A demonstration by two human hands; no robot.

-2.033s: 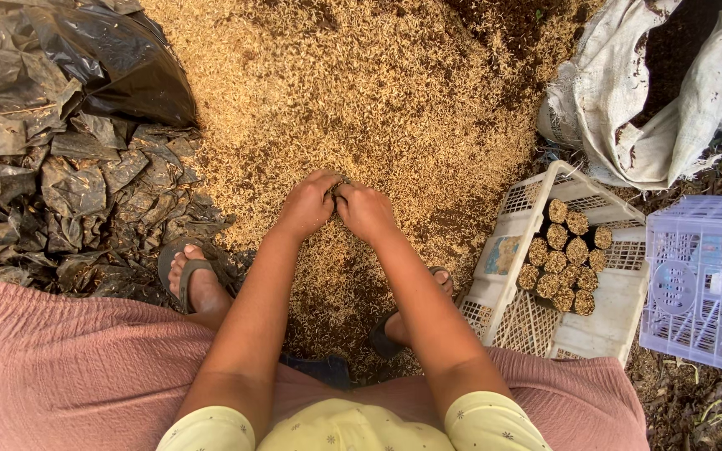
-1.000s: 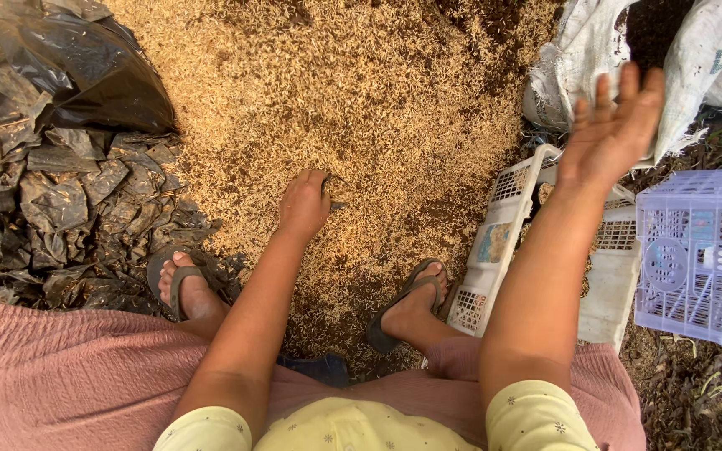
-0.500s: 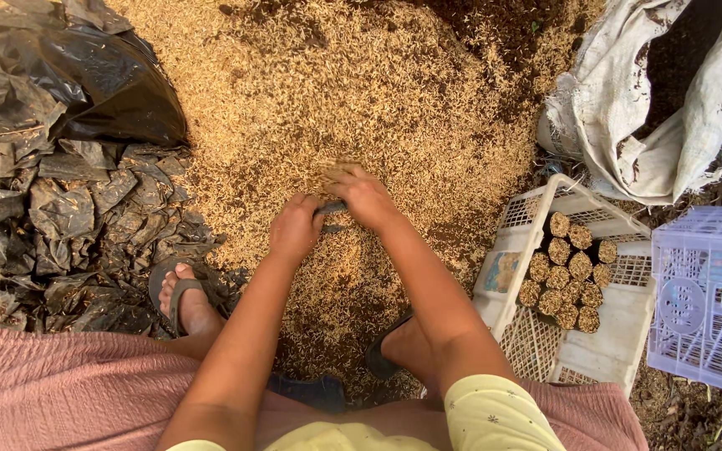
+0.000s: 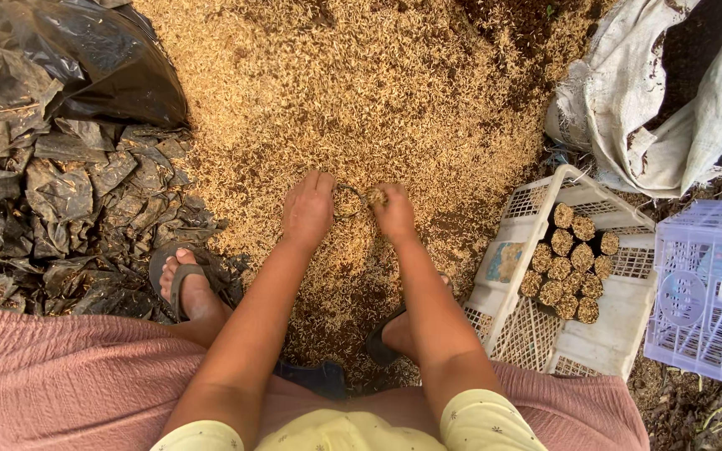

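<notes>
I squat over a wide heap of golden husks (image 4: 361, 92). My left hand (image 4: 309, 210) rests on the heap, fingers down, pinching the rim of a small dark bag (image 4: 349, 201) that lies open between my hands. My right hand (image 4: 394, 214) is closed on a pinch of husks at the bag's mouth. Right of my right arm, a white plastic crate (image 4: 536, 250) holds several husk-filled round bags (image 4: 570, 263) packed upright in a cluster.
Crumpled black plastic sheeting (image 4: 60, 150) covers the ground on the left. A white woven sack (image 4: 645, 108) of dark soil lies at the upper right. A pale lilac crate (image 4: 708, 288) stands at the far right. My sandalled feet (image 4: 185, 284) flank the heap's near edge.
One second ago my right hand was raised over the white crate; it has come back down to the heap beside my left hand. The left hand has stayed on the husks.
</notes>
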